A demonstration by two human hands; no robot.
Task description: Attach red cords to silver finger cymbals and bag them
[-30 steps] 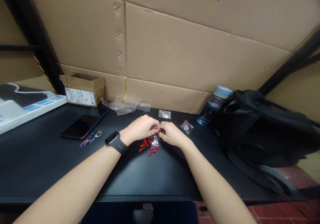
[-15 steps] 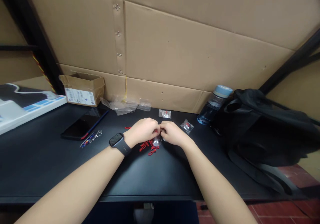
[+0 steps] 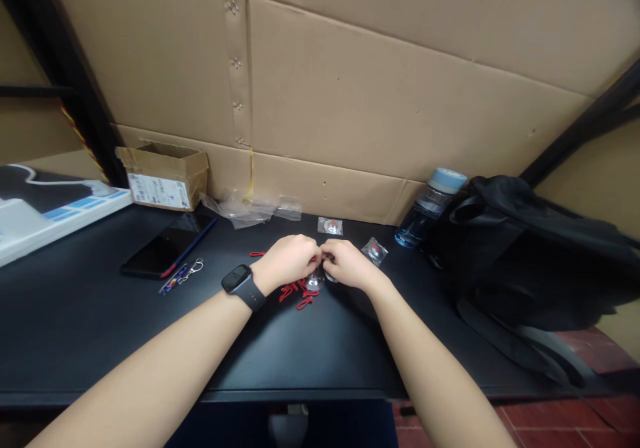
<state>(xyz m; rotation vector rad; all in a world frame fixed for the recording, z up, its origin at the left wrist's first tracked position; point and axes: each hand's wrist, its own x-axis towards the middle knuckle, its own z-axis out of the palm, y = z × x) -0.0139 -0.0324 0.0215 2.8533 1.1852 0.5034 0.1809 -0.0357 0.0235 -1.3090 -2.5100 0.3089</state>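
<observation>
My left hand (image 3: 286, 261), with a black smartwatch (image 3: 242, 287) on the wrist, and my right hand (image 3: 346, 265) meet fingertip to fingertip over the middle of the black table (image 3: 80, 315). Both are curled in a pinch around a small piece that shows a bit of red between them. Just below the fingers lies a clear round suction cup (image 3: 315, 281). Several small red hooks (image 3: 295, 295) are scattered under my left hand. Two small clear bags holding red-and-clear parts lie behind, one (image 3: 330, 226) near the wall and one (image 3: 375, 251) to the right.
A black phone (image 3: 163, 248) and a keychain (image 3: 181, 275) lie at the left, near an open cardboard box (image 3: 163, 175) and empty clear bags (image 3: 245, 209). A blue-capped water bottle (image 3: 430, 206) and a black backpack (image 3: 530, 248) fill the right. Cardboard lines the back wall.
Both hands have drifted slightly away from me and to the right, staying pinched together. The suction cup now shows below the fingers rather than between them.
</observation>
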